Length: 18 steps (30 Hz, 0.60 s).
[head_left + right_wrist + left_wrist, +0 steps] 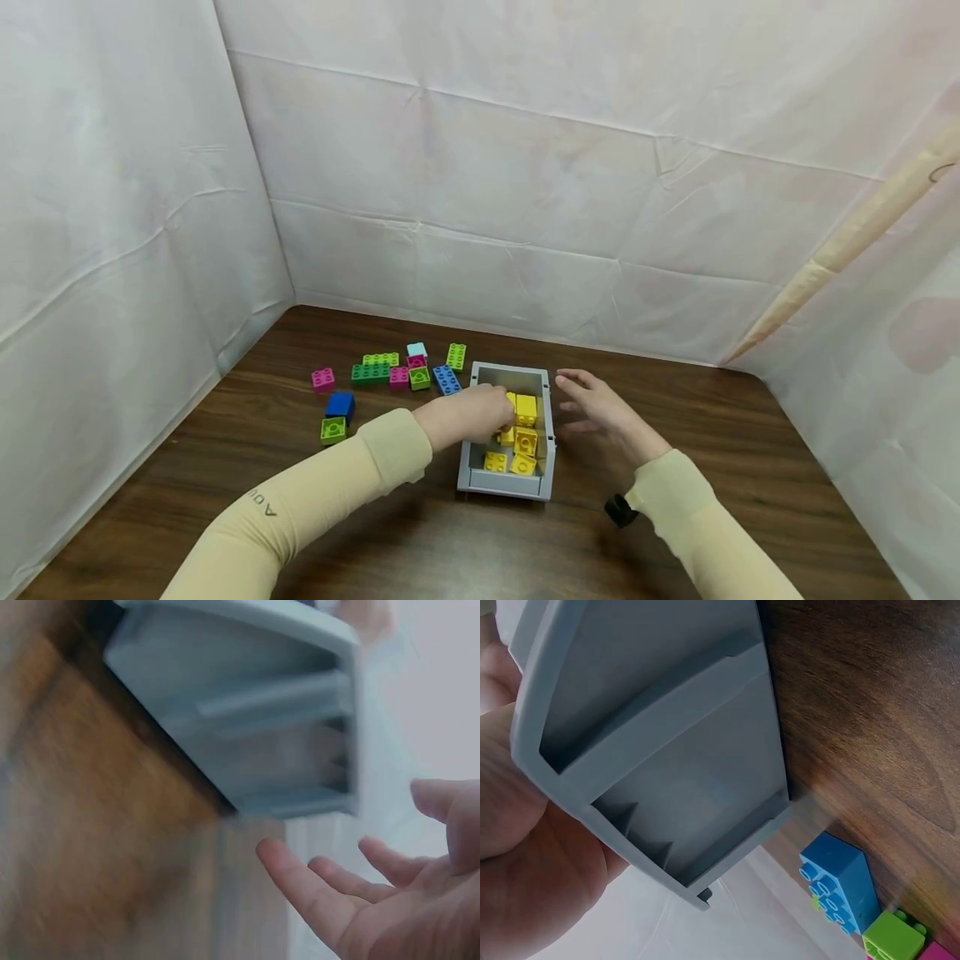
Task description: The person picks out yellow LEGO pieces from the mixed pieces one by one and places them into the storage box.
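Observation:
A grey bin stands on the table with several yellow bricks inside. My left hand reaches over the bin's left wall, fingers curled down among the yellow bricks. Its fingertips are hidden, so whether they pinch a brick cannot be told. In the left wrist view the bin's outer wall covers the fingers. Right of the bin, apart from it, my right hand holds nothing. Its fingers are spread and loosely bent in the right wrist view, which is blurred around the bin.
Left of the bin lie loose bricks: a long blue one, a dark green one, several lime and pink ones, and a pale blue one. Closer in, a blue brick touches a lime brick. White cloth walls surround the table.

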Each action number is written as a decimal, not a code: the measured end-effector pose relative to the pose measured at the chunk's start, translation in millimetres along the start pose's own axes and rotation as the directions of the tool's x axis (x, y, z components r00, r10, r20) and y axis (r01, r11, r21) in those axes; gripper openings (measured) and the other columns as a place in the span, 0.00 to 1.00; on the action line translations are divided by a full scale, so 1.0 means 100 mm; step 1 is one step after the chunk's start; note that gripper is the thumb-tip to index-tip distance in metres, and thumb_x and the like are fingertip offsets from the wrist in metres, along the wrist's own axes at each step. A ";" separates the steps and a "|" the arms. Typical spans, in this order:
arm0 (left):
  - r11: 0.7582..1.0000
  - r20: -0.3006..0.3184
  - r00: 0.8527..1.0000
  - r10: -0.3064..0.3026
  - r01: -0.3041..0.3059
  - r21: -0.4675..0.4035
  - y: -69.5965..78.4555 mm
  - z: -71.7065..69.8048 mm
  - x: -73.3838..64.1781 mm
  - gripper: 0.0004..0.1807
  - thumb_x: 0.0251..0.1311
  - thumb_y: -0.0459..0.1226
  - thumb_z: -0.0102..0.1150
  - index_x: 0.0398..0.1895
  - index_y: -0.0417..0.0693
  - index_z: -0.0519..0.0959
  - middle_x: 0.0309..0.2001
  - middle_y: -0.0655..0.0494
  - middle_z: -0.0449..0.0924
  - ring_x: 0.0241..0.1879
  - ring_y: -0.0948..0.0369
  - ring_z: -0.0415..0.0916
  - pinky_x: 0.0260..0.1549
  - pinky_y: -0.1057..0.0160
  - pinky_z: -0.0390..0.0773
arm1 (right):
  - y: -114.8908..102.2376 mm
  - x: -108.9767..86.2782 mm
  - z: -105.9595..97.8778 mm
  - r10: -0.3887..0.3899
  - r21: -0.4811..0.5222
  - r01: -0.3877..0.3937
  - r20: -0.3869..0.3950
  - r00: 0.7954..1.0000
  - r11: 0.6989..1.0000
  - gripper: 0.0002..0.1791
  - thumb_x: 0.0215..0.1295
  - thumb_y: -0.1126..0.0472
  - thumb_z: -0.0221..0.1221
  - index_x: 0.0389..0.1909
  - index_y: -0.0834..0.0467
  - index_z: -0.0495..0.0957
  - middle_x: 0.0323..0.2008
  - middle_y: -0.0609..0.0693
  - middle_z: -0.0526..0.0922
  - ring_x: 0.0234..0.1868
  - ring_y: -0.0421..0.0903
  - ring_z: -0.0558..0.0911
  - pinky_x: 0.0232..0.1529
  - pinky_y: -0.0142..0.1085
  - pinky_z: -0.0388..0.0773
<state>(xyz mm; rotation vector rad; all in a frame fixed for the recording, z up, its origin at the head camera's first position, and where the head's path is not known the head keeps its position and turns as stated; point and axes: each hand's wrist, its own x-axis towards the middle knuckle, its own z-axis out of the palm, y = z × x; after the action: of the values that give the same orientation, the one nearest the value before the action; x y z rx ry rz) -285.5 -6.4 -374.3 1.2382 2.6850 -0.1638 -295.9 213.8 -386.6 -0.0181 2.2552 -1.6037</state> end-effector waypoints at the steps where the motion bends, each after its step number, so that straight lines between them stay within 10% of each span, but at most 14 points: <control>1: 1.000 -0.003 1.000 -0.006 0.006 -0.015 -0.01 0.00 -0.01 0.13 0.53 0.35 0.68 0.43 0.54 0.85 0.40 0.61 0.83 0.39 0.64 0.77 0.42 0.67 0.78 | -0.03 -0.01 -0.03 -0.007 -0.013 0.007 0.001 1.000 1.000 0.31 0.72 0.46 0.46 0.70 0.56 0.55 0.70 0.63 0.55 0.64 0.65 0.65 0.50 0.53 0.77; 11: 0.995 -0.129 0.992 0.010 -0.023 -0.095 -0.09 -0.12 -0.19 0.22 0.59 0.45 0.62 0.56 0.48 0.77 0.53 0.55 0.79 0.52 0.60 0.76 0.52 0.61 0.76 | -0.24 -0.28 -0.37 -0.142 -0.255 0.131 -0.027 0.989 0.958 0.30 0.72 0.46 0.46 0.68 0.57 0.59 0.67 0.64 0.61 0.65 0.63 0.65 0.51 0.50 0.77; 18: 0.994 -0.323 0.943 -0.078 0.050 -0.093 -0.18 -0.27 -0.48 0.31 0.63 0.53 0.53 0.67 0.51 0.66 0.65 0.53 0.68 0.65 0.55 0.63 0.63 0.50 0.64 | -0.42 -0.59 -0.56 -0.363 -0.607 0.231 -0.103 0.926 0.761 0.33 0.71 0.40 0.43 0.68 0.57 0.61 0.64 0.63 0.66 0.62 0.63 0.68 0.55 0.57 0.70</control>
<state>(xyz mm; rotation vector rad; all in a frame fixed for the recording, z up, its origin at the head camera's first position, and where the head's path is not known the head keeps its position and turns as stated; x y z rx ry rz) -271.6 -49.3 -336.9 1.2489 2.9769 0.1600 -267.1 263.0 -314.9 -0.4082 2.9641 -0.9940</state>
